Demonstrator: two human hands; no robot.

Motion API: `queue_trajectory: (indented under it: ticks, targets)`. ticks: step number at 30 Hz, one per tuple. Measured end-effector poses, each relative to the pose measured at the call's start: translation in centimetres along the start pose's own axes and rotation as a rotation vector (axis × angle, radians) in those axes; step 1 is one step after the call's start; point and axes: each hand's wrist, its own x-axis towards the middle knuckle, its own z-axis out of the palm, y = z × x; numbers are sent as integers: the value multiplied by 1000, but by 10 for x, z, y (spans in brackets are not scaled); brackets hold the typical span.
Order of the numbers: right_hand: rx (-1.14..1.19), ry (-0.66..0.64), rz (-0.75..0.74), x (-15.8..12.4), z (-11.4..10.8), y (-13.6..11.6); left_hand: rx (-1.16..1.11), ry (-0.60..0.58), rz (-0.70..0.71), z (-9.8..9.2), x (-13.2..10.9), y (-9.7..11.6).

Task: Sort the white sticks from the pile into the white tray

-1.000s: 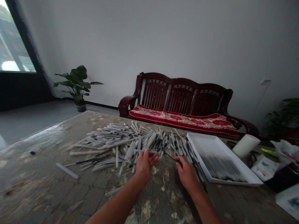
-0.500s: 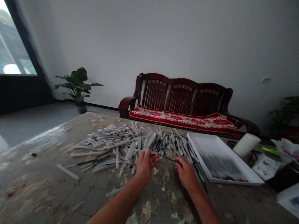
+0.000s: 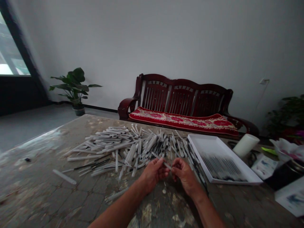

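Grey wall and a pale floor fill the background, with a tall window (image 3: pixel 11 47) at far left and a potted plant (image 3: pixel 73 84) standing by the wall. A dark red wooden settee (image 3: pixel 185 95) with a red patterned cushion (image 3: pixel 182 123) sits just behind the far edge of your bench (image 3: pixel 42 152), whose mottled top is worn and flecked with pale patches.

Your left hand (image 3: pixel 153 174) and right hand (image 3: pixel 184 172) come together at the near edge of a heaped pile of white plastic tubes (image 3: pixel 133 145), many of them lying crisscross and some showing dark ends. A single white plastic tube (image 3: pixel 165 163) sits slanted between your hands, well clear of the bench. Your fingers (image 3: pixel 161 162) on both hands are closed on it, the left pinching the end nearer the pile and the right gripping the other end.

One loose tube (image 3: pixel 64 176) lies by itself on the bench, well left of the pile. Just right of your right hand, a white tray (image 3: pixel 239 166) holds rows of dark-bristled brushes (image 3: pixel 222 166) laid side by side. Beyond the tray's far corner lies a white cylinder (image 3: pixel 245 145), near a printed card (image 3: pixel 264 166).
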Motion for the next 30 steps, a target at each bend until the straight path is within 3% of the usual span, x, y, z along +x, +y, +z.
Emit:
queue_trajectory:
  ticks: [5,10,12,14,16,18,20,23,30]
  targets:
    - [101,-53,7,-1,2,6,-81,-97,-81,2,-7,-4]
    - [225,-4,5,2,1,4,-135,-42,-27,4,-7,-2]
    - [227,106,-45,5,-10,-3,-158,11,23,4,-4,1]
    - [87,305,-113,8,-29,-12,-176,75,63,2,0,5]
    - [-200,499,-157,9,-53,-19,-186,123,99,0,6,8]
    - [-515,565,-167,10,-75,-22,-197,158,136,-3,11,11]
    - [-798,526,-154,9,-88,-22,-202,183,164,-6,14,11]
    - [-1073,416,-103,7,-91,-19,-187,209,188,-8,17,11]
    - [-1315,285,14,2,-68,-20,-117,273,204,-6,17,8]
